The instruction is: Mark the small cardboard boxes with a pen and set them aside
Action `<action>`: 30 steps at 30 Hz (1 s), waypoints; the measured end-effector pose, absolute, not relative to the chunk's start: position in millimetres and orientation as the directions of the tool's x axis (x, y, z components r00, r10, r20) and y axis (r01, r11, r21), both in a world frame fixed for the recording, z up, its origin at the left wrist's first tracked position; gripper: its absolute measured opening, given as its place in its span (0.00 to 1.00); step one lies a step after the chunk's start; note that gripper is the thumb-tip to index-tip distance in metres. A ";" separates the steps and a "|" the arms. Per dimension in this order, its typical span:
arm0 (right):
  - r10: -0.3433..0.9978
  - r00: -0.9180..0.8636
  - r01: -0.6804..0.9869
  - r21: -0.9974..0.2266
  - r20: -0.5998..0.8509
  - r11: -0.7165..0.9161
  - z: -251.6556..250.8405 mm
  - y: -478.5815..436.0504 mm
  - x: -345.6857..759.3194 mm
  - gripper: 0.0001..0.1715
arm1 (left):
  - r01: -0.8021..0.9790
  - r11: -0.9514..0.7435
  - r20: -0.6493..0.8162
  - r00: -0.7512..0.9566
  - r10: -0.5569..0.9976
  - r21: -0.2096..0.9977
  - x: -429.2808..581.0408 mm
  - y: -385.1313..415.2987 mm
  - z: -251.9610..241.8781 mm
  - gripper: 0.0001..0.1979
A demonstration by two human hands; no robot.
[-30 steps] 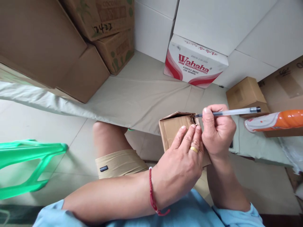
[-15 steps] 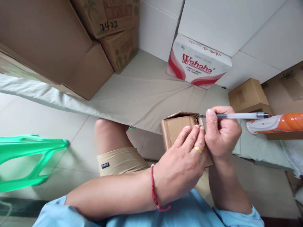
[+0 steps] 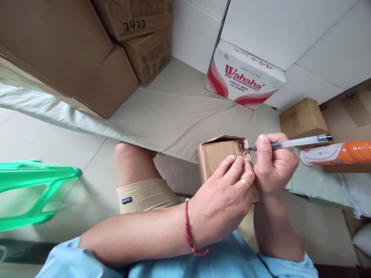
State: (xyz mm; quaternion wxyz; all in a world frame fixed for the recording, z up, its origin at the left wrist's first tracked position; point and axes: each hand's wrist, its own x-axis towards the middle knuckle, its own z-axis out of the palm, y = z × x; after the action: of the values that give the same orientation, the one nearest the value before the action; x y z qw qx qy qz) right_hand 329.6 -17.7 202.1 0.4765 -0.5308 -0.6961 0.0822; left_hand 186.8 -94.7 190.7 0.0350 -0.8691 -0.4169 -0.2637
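Observation:
A small brown cardboard box (image 3: 216,154) is in front of me by my lap, its top corner torn and ragged. My left hand (image 3: 222,197), with a ring and a red cord bracelet, holds this box, its fingers laid over the upper face near the tear; the thumb is hidden. In my right hand (image 3: 275,166) is a gel pen (image 3: 301,141) with a clear barrel, gripped near its tip. The tip touches the torn cardboard at the corner. Both hands are close together.
A cloth-covered bench (image 3: 171,112) runs ahead of me. It carries large cartons (image 3: 116,81) at left, a white Wahaba-style water carton (image 3: 243,77), a smaller box (image 3: 301,116) and an orange-and-white bottle (image 3: 336,152) at right. A green plastic stool (image 3: 43,173) stands on the left.
My right hand has shifted slightly right and the pen has tilted, its tip now lower at the torn corner. My left fingers have drawn back a little from the tear.

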 end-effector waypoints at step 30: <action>0.795 -0.021 0.738 -0.527 0.606 0.422 202.2 -21.7 332.9 0.20 | 0.746 -0.645 0.495 0.502 0.709 0.168 188.1 -94.8 190.0 0.20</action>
State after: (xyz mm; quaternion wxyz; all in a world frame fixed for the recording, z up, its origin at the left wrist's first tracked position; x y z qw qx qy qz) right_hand 332.9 -21.7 202.2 0.4486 -0.5369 -0.7138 0.0316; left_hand 188.1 -94.8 190.0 0.0337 -0.8659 -0.4201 -0.2693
